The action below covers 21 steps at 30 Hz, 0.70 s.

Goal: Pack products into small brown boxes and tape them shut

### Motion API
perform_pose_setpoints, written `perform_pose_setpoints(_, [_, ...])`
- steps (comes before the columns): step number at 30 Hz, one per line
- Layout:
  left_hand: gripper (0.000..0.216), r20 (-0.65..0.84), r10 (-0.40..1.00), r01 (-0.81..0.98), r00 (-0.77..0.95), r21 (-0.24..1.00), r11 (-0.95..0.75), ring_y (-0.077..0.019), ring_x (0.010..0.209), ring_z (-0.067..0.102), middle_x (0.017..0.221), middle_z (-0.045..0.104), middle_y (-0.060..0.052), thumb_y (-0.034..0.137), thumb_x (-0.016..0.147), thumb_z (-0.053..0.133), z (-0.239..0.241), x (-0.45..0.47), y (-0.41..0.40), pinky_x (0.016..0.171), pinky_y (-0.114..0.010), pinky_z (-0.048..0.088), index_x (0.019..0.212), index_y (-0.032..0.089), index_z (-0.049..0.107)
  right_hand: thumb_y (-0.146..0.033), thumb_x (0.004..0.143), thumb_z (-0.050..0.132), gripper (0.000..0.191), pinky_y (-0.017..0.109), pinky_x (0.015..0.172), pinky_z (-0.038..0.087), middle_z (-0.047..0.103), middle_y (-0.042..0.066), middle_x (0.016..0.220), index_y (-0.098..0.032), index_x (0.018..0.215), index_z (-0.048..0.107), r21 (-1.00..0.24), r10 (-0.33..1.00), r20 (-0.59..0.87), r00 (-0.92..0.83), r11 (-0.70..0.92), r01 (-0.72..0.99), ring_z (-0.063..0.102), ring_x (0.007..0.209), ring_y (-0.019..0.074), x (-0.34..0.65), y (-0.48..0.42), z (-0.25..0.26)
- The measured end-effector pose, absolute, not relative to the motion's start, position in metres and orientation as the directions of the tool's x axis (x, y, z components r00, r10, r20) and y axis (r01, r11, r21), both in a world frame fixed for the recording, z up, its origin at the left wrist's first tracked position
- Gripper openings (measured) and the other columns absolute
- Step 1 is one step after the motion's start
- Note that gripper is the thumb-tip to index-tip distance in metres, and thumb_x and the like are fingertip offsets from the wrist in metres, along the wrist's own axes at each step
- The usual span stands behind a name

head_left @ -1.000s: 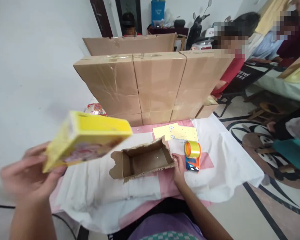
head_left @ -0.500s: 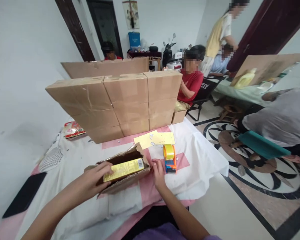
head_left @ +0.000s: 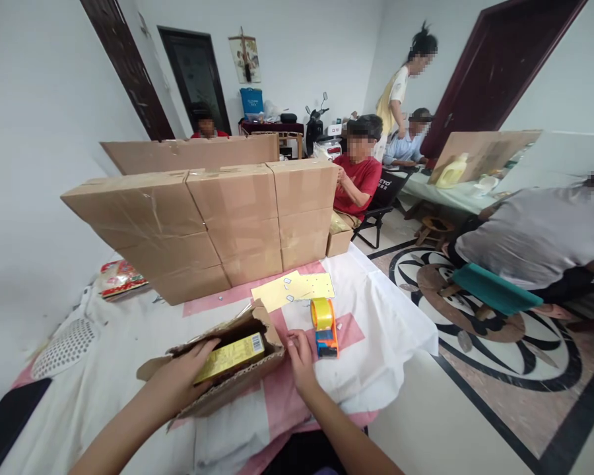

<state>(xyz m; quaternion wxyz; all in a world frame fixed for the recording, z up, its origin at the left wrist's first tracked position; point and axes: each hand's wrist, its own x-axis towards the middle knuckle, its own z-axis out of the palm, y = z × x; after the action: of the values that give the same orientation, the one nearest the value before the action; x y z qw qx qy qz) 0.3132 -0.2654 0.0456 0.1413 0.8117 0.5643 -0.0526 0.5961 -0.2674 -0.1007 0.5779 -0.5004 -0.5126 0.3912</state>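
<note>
My left hand (head_left: 185, 369) reaches into an open cardboard box (head_left: 228, 389) and grips the left end of a yellow printed box (head_left: 232, 356) with a barcode on its end. The yellow box lies lengthwise, partly down inside the cardboard walls. My right hand (head_left: 301, 359) rests on the cloth just beyond the cardboard box's right end, fingers loosely bent with nothing visible in them. Right of that hand stands an orange and blue tape dispenser (head_left: 325, 330) with a yellow tape roll. Behind it lie yellow paper sheets (head_left: 297, 288).
Stacked taped cartons (head_left: 242, 227) form a wall across the table's far side. A red package (head_left: 121, 278) lies at the left, with a dark flat object (head_left: 12, 422) nearer me. Several people sit or stand around, one in a red shirt (head_left: 361, 178) behind the cartons.
The yellow box has sunk deeper into the cardboard box, and my left hand has gone down with it. My right hand stays beside the box. The camera view has shifted.
</note>
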Motion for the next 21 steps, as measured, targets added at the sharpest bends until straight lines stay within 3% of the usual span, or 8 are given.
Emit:
perform_pose_setpoints(2, [0.052, -0.206, 0.901, 0.919, 0.381, 0.188, -0.346, -0.0333, 0.119, 0.065, 0.14, 0.06, -0.017, 0.032, 0.083, 0.049, 0.042, 0.313, -0.265, 0.093, -0.044, 0.053, 0.133, 0.021, 0.055, -0.059, 0.097, 0.044, 0.048, 0.048, 0.109, 0.045, 0.06, 0.011, 0.131, -0.028, 0.132, 0.055, -0.952, 0.952, 0.304, 0.03, 0.302, 0.057, 0.056, 0.126, 0.0312, 0.599, -0.269, -0.101])
perform_pose_setpoints(5, [0.045, -0.175, 0.905, 0.913, 0.388, 0.205, -0.352, -0.0308, 0.111, 0.069, 0.131, 0.065, -0.015, 0.03, 0.083, 0.049, 0.041, 0.312, -0.265, 0.091, -0.042, 0.054, 0.126, 0.021, 0.06, -0.074, 0.089, 0.049, 0.085, 0.052, 0.123, 0.028, 0.034, 0.012, 0.161, -0.028, 0.157, 0.028, -0.906, 0.875, 0.403, -0.268, 0.422, 0.015, 0.031, 0.15, 0.0341, 0.604, -0.268, -0.096])
perform_pose_setpoints(9, [0.04, -0.204, 0.9, 0.919, 0.385, 0.177, -0.353, -0.0303, 0.108, 0.069, 0.13, 0.063, -0.016, 0.029, 0.088, 0.046, 0.05, 0.315, -0.269, 0.087, -0.04, 0.055, 0.125, 0.019, 0.058, -0.07, 0.071, 0.076, 0.127, 0.054, 0.125, 0.015, 0.007, 0.015, 0.17, -0.025, 0.163, 0.001, -0.904, 0.828, 0.345, -0.443, 0.42, 0.082, 0.008, 0.157, 0.0342, 0.609, -0.257, -0.086])
perform_pose_setpoints(12, [0.038, -0.209, 0.885, 0.907, 0.417, 0.168, -0.387, -0.0304, 0.109, 0.067, 0.128, 0.061, -0.017, 0.027, 0.091, 0.046, 0.057, 0.32, -0.273, 0.089, -0.041, 0.054, 0.126, 0.016, 0.055, -0.062, 0.071, 0.081, 0.131, 0.054, 0.125, 0.016, 0.005, 0.017, 0.17, -0.024, 0.162, -0.006, -0.911, 0.845, 0.309, -0.437, 0.395, 0.119, 0.006, 0.157, 0.0316, 0.609, -0.247, -0.084])
perform_pose_setpoints(17, [0.033, -0.206, 0.882, 0.904, 0.423, 0.168, -0.394, -0.0297, 0.106, 0.066, 0.124, 0.061, -0.016, 0.024, 0.093, 0.047, 0.062, 0.326, -0.279, 0.086, -0.041, 0.054, 0.124, 0.016, 0.056, -0.061, 0.074, 0.077, 0.134, 0.05, 0.123, 0.027, 0.018, 0.02, 0.167, -0.018, 0.16, -0.016, -0.92, 0.844, 0.319, -0.432, 0.386, 0.073, 0.023, 0.154, 0.0312, 0.607, -0.24, -0.092])
perform_pose_setpoints(21, [0.031, -0.214, 0.884, 0.908, 0.416, 0.154, -0.39, -0.0286, 0.102, 0.067, 0.121, 0.061, -0.013, 0.024, 0.094, 0.048, 0.061, 0.326, -0.283, 0.083, -0.039, 0.054, 0.123, 0.018, 0.056, -0.056, 0.068, 0.083, 0.141, 0.054, 0.124, 0.021, 0.012, 0.019, 0.168, -0.019, 0.16, -0.016, -0.878, 0.82, 0.311, -0.481, 0.442, 0.185, 0.014, 0.156, 0.0346, 0.611, -0.24, -0.098])
